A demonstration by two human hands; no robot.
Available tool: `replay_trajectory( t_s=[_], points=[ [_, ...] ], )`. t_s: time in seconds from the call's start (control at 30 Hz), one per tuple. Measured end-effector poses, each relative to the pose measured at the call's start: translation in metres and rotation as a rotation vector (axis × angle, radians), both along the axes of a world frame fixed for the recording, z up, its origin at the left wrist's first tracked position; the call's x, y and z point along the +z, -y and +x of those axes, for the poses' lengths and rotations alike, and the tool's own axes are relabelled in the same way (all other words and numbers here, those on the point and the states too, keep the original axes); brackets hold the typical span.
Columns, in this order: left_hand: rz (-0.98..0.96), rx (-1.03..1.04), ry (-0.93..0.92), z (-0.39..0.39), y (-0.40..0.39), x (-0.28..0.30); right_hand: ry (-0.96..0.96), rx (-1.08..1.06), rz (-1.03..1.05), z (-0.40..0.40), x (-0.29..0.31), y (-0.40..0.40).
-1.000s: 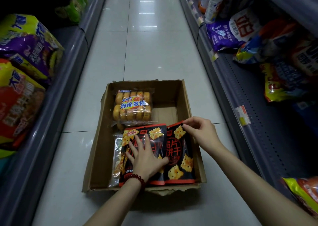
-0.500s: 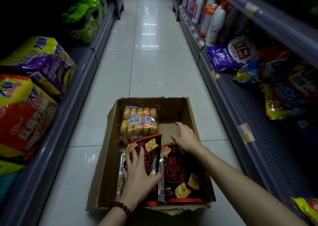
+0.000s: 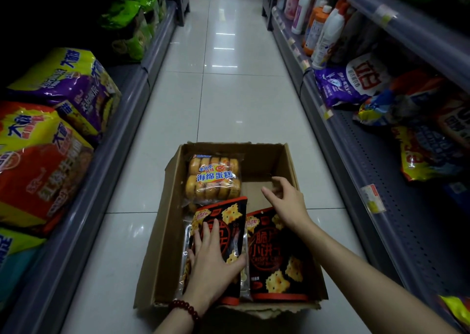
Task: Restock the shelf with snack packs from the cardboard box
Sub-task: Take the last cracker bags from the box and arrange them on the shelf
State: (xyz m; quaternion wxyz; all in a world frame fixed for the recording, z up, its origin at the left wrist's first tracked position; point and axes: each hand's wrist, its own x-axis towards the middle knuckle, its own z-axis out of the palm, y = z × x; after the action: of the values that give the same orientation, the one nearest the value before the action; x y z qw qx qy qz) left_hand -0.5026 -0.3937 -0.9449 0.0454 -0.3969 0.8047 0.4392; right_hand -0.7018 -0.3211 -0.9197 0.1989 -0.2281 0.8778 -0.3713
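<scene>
Cardboard box (image 3: 162,234) w/ cracker packs (image 3: 277,257), cake pack (image 3: 213,178).

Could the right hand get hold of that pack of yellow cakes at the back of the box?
Probably yes. The right hand is open above bare box floor, just beside the cake pack, which lies on top with nothing covering it.

We've got bare floor in the brown cardboard box (image 3: 162,237) at its upper right. The clear-wrapped sponge cake pack (image 3: 215,178) fills the upper left; two black-and-red cracker packs (image 3: 277,257) cover the lower half. The grey right-hand shelf (image 3: 396,232) is open at mid-right; bags crowd it above.
</scene>
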Motion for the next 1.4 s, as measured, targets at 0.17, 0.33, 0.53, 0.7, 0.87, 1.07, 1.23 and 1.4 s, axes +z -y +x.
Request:
replay_trajectory(
  t_s=[0.17, 0.33, 0.53, 0.7, 0.87, 1.07, 1.23, 1.4],
  points=[
    [-0.002, -0.007, -0.006, 0.000, 0.000, 0.000, -0.008, 0.003, 0.286, -0.006, 0.004, 0.008],
    [0.011, 0.003, -0.013, 0.000, -0.001, 0.002, 0.066, 0.201, 0.652, -0.001, 0.007, 0.017],
    [0.013, 0.020, -0.038, 0.004, -0.002, -0.002, 0.079, 0.200, 0.412, 0.001, 0.000, -0.003],
    [0.017, 0.028, -0.027, 0.003, -0.005, -0.004, 0.397, 0.124, 0.042, 0.011, -0.009, -0.023],
    [0.019, 0.028, -0.025, 0.003, -0.006, -0.002, 0.594, 0.016, -0.240, 0.033, -0.021, -0.039],
    [-0.058, 0.009, 0.050, -0.002, -0.019, 0.017, 0.561, -0.070, -0.345, 0.057, -0.034, -0.048],
    [-0.112, 0.063, 0.126, -0.004, -0.017, 0.022, 0.596, -0.030, -0.288, 0.064, -0.036, -0.051],
    [-0.066, 0.093, 0.189, 0.001, -0.011, 0.020, 0.533, -0.063, -0.241, 0.069, -0.035, -0.052]
  ],
)
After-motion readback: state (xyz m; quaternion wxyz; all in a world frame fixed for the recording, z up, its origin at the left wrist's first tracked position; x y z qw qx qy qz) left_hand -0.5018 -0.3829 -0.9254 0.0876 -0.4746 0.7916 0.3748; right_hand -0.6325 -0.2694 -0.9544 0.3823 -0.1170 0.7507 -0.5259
